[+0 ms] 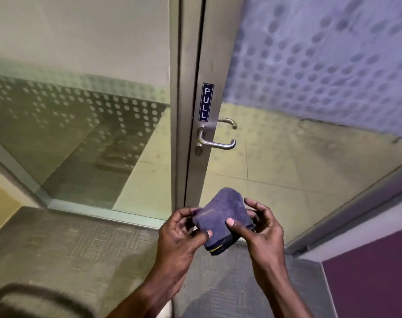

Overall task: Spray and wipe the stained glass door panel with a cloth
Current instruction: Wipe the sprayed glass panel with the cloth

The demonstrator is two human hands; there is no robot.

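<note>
A folded purple-grey cloth is held in front of me at waist height, below the door handle. My left hand grips its left side with the thumb on top. My right hand holds its right side, thumb pressed on the cloth. The glass door panel rises ahead on the right, with a dotted frosted band across its upper part. No spray bottle is in view.
The metal door frame carries a blue PULL sign and a lever handle. A fixed glass panel stands to the left. A purple wall is at the right, and grey carpet underfoot.
</note>
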